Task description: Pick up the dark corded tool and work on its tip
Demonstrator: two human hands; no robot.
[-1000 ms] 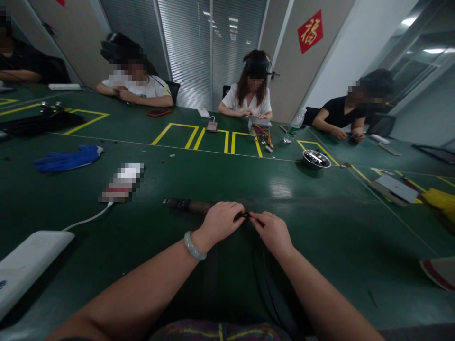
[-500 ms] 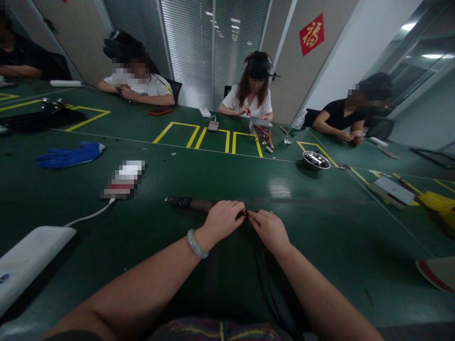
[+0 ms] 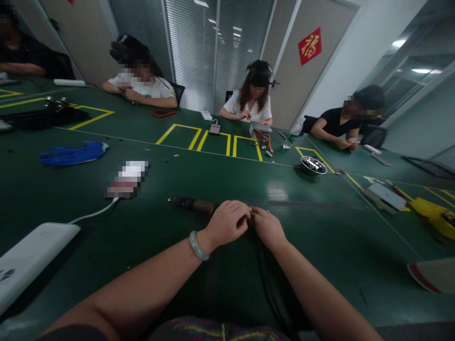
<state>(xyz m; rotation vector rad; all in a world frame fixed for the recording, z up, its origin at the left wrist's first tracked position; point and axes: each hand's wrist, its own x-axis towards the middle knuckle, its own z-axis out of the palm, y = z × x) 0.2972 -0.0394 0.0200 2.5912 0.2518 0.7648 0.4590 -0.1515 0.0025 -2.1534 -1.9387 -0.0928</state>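
My left hand (image 3: 227,222), a pale bangle on its wrist, is curled shut over the right end of a dark rod-like tool (image 3: 192,204) that lies on the green table (image 3: 320,227). My right hand (image 3: 267,226) is closed too, its fingertips pressed against the left hand's. What the fingers pinch between them is small, dark and hidden. A dark cable (image 3: 268,279) runs from the hands back toward my body.
A white power bank (image 3: 28,258) with a cable lies at the left, a blue glove (image 3: 73,154) farther back. A metal bowl (image 3: 313,165), a water bottle (image 3: 292,134) and a yellow object (image 3: 432,215) sit to the right. Several other people work across the table.
My two hands have drawn together until their fingers touch, hiding the small dark piece seen between them earlier. The view has tilted slightly.
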